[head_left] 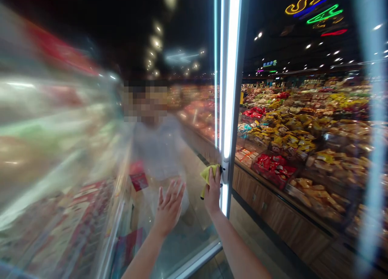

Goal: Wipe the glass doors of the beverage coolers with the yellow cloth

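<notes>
A tall glass door (pixel 197 214) with a lit frame edge (pixel 229 89) stands in front of me. My left hand (pixel 170 208) is spread flat at the glass, fingers apart and holding nothing; whether the palm touches it I cannot tell. Beside the lit frame, my right hand (pixel 213 192) is closed on a yellow-green cloth (pixel 207 175). The cloth lies at the glass next to a small dark fitting on the frame. A corner of it hangs below my fingers. A blurred reflection of a person in a light top shows in the glass.
To the right, beyond the frame, a long wood-panelled display counter (pixel 281 220) holds heaps of packaged goods, with red packets (pixel 274 168) near its front. Blurred shelves of goods (pixel 60 214) fill the left side. Neon signs (pixel 306 4) hang overhead.
</notes>
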Motion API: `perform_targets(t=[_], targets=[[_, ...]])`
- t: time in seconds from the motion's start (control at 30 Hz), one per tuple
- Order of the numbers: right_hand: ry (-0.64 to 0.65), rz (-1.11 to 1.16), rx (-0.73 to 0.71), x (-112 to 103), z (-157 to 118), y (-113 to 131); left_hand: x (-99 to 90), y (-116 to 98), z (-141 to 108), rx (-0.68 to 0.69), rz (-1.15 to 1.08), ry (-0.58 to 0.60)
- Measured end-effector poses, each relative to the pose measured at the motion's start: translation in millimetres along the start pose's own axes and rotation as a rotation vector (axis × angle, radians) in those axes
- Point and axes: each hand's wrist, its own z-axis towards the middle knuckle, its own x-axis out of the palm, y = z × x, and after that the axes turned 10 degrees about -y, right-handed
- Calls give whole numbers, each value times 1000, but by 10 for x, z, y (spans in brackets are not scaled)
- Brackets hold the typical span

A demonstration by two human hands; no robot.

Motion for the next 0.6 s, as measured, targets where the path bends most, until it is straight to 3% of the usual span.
perform_targets(t=[0.13, 0.23, 0.3, 0.47, 0.53, 0.6], targets=[[-57, -8, -114, -49, 606, 234, -8, 13, 34, -3, 8, 2], [-119, -51, -94, -61, 967, 319, -31, 17, 75, 0, 15, -10], [-117, -73, -92, -42, 917, 279, -52, 13, 81, -1, 19, -15], [-112, -70, -106, 5, 403, 86, -118, 29, 43, -11, 30, -15], [-122, -62, -108, -6, 469, 108, -145, 51, 43, -15, 40, -16], [-121, -52, -119, -27, 717, 201, -169, 69, 65, -25, 57, -16]])
